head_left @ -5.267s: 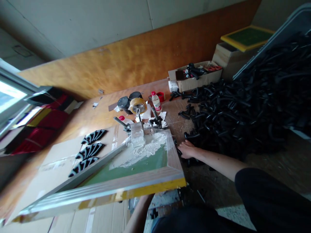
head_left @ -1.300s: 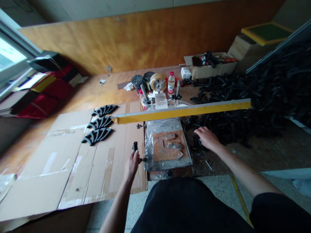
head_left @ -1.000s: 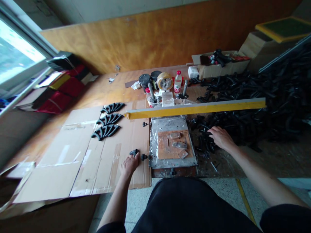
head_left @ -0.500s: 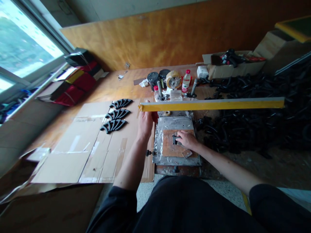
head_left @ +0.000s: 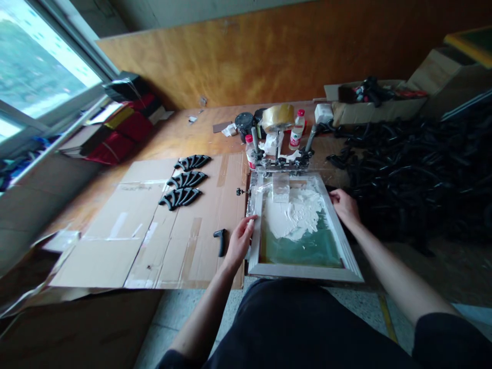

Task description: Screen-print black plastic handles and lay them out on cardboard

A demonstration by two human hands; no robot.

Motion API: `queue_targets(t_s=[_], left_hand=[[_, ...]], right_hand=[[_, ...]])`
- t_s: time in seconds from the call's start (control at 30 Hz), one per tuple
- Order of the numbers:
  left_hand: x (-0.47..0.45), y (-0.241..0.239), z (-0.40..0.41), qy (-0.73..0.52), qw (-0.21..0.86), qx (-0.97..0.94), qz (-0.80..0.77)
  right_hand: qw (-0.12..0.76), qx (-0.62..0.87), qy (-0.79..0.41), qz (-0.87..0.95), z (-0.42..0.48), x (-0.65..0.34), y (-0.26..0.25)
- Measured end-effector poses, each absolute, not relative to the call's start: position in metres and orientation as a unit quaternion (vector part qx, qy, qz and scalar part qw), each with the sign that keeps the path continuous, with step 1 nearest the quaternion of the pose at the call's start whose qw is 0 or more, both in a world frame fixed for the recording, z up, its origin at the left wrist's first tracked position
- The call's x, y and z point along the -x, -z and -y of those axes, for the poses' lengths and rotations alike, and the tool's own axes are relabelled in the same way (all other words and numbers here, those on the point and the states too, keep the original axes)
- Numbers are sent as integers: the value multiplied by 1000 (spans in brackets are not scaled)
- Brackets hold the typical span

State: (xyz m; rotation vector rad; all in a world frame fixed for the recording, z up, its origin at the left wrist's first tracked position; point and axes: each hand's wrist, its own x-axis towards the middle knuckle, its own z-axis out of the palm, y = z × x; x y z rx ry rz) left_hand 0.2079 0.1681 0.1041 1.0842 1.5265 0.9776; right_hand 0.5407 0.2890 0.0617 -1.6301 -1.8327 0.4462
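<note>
A screen-printing frame [head_left: 303,271] lies lowered over the printing base, its green mesh [head_left: 295,251] facing up. Thick white ink [head_left: 295,218] is smeared across the upper part of the mesh. A clear block-like piece [head_left: 281,187] sits at the frame's far end. My left hand [head_left: 239,240] is closed at the left side rail, thumb and fingers at its edge. On the opposite rail, my right hand [head_left: 346,206] is closed with fingertips at the edge; its grip is partly hidden. Beside my left hand, a black curved handle-like part [head_left: 221,242] lies on the cardboard [head_left: 154,256].
Three rows of black curved parts [head_left: 180,197] lie farther left on the cardboard. Behind the frame stand metal posts [head_left: 312,137], a tape roll [head_left: 277,118], a black tub [head_left: 244,125] and red-capped bottles [head_left: 297,130]. A large heap of black parts [head_left: 407,179] covers the right side.
The frame has swung down from its raised position and covers the base. My right hand has left the base for the frame's right rail. A black part now shows on the cardboard.
</note>
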Motion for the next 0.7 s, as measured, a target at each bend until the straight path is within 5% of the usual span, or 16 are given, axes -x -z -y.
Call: queue_targets(t_s=[0.17, 0.37, 0.7], left_hand=[[-208, -46, -167, -353, 470, -456, -668], [-207, -31, -173, -327, 441, -462, -696], [-206, -27, -172, -331, 441, -459, -697]], right_hand=[[309, 517, -96, 792, -312, -477, -105], [73, 472, -105, 872, -292, -410, -114], [76, 224, -151, 960, -243, -463, -95]])
